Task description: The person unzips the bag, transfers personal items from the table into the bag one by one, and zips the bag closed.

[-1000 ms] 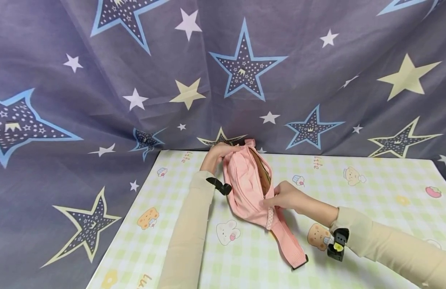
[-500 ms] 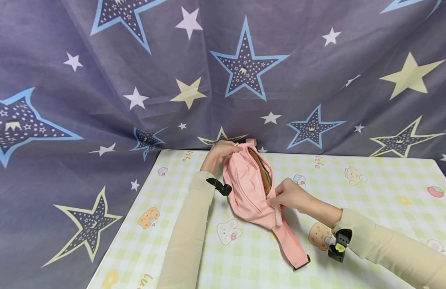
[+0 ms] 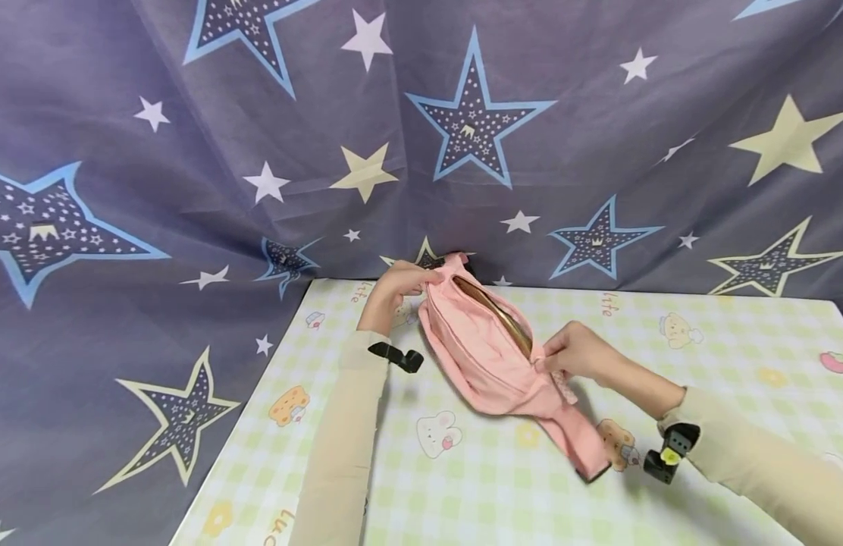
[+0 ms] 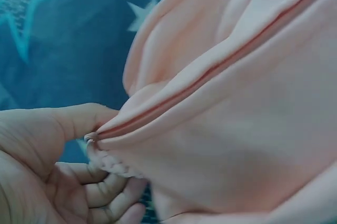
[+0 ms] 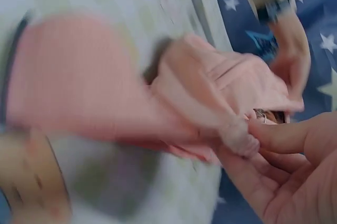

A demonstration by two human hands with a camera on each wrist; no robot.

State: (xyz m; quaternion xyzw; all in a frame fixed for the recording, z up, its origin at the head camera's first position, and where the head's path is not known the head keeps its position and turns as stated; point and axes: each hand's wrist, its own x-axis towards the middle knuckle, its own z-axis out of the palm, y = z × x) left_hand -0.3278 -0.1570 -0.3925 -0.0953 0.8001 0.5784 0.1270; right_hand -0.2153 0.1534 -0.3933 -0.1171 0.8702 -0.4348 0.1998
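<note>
A pink waist bag [image 3: 479,345] slants across the far part of the table, its main zipper open over a brownish inside [image 3: 513,326]. At the bag's far end my left hand [image 3: 401,280] pinches the fabric corner. Seen from the left wrist, that hand [image 4: 68,166] has thumb and fingers at the end of a second, closed zipper line [image 4: 210,71], a braided pull [image 4: 113,163] lying over the fingers. My right hand [image 3: 578,353] pinches the near end of the open zipper, beside another braided pull [image 3: 565,388]. A wide pink strap [image 3: 585,447] trails from the bag toward the front right.
The table wears a green-and-white checked cloth [image 3: 462,485] with printed cartoon figures. Behind it and to the left hangs a dark curtain [image 3: 312,114] patterned with stars, close to the bag's far end. Each wrist carries a black camera mount [image 3: 397,356].
My right hand has moved right and slightly up, drawing the bag's near end along. My left hand has shifted slightly left and up, and the bag lies more stretched and slanted, its strap swung right.
</note>
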